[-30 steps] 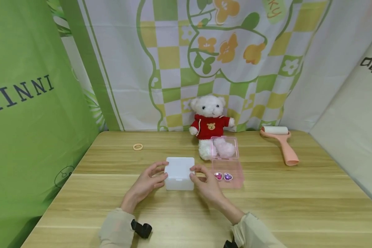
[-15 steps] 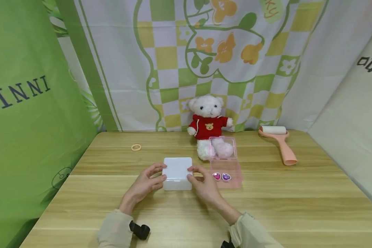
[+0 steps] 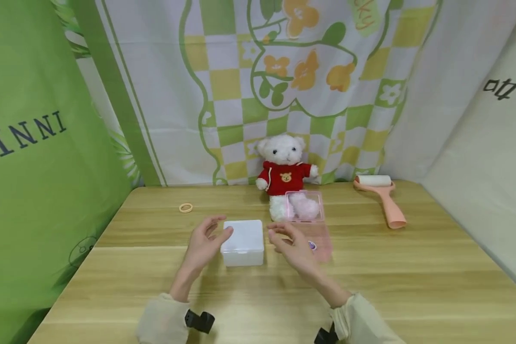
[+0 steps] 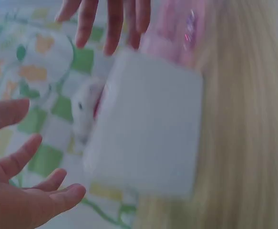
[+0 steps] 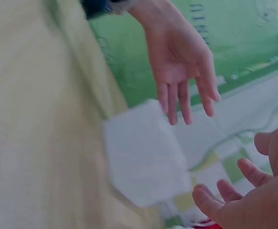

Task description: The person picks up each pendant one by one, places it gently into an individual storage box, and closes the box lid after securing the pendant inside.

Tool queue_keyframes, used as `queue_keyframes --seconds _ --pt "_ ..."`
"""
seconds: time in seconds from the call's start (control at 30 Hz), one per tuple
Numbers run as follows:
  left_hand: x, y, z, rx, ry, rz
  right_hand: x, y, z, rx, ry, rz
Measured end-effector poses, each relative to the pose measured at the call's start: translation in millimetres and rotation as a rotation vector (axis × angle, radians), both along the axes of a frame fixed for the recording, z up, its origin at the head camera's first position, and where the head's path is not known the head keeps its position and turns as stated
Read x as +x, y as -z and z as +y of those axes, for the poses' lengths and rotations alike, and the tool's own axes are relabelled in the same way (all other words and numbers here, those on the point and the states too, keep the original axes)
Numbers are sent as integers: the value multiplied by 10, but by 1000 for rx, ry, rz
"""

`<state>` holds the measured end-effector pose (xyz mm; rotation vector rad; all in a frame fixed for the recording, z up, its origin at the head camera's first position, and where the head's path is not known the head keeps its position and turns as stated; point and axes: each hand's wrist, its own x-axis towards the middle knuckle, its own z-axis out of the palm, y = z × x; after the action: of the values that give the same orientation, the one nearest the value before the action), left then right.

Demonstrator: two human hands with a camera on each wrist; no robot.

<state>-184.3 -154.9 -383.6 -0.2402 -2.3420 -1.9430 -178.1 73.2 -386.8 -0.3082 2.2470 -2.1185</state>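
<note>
A white lidded plastic box stands on the wooden table, its lid down. To its left, my left hand is raised with fingers spread and loosely bent, holding nothing; the left wrist view shows a gap between the fingers and the box. My right hand hovers at the box's right side, also holding nothing, its fingers relaxed and apart from the box in the right wrist view. Behind the right hand lies an opened pink clear case with a purple gem piece in it; the hand hides part of the case.
A white teddy bear in a red hoodie sits at the back, behind the pink case's raised lid. A small yellowish ring lies at the back left. A pink-handled lint roller lies at the back right.
Both hands have let go of the white box and drawn apart from its sides. The right hand now covers the pink-red gem piece. The head view has shifted slightly.
</note>
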Motion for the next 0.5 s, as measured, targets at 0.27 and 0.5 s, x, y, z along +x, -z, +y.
queue_keyframes --seconds 0.27,0.5 --pt "29 -145 807 78 88 103 -211 -391 625 -31 -22 29" --pt "-22 59 1275 -49 124 90 -321 -422 1137 -9 12 85"
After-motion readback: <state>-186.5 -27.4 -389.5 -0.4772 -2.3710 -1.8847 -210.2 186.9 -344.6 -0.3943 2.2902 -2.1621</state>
